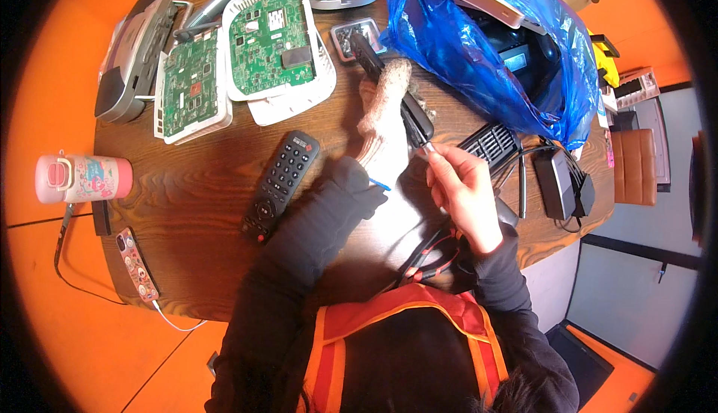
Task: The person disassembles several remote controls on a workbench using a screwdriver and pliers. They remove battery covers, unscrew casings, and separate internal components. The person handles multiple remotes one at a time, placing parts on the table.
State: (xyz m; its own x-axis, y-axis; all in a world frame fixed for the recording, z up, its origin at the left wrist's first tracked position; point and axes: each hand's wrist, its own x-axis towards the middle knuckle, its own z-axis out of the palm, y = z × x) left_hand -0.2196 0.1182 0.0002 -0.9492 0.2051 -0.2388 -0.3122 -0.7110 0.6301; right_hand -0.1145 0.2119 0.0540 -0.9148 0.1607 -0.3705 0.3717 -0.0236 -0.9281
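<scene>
My left hand (385, 99), in a pale speckled knit glove, is wrapped round a long black plastic object (420, 118) whose far end sticks out above the fingers. My bare right hand (467, 189) is closed in a pinch at the object's near end. Between its thumb and forefinger is a slim dark piece (413, 130); whether it is a tool or part of the object I cannot tell. A black remote control (283, 181) lies on the table left of my left forearm. Beyond the gloved hand stands a small clear tray of little metal parts (344, 39).
Opened white housings with green circuit boards (269, 43) stand at the back left, beside a grey device (134, 54). A blue plastic bag (449, 47) of electronics fills the back right. Black adapters (553, 181) and cables lie right. A pink bottle (86, 177) and phone (137, 263) are at left.
</scene>
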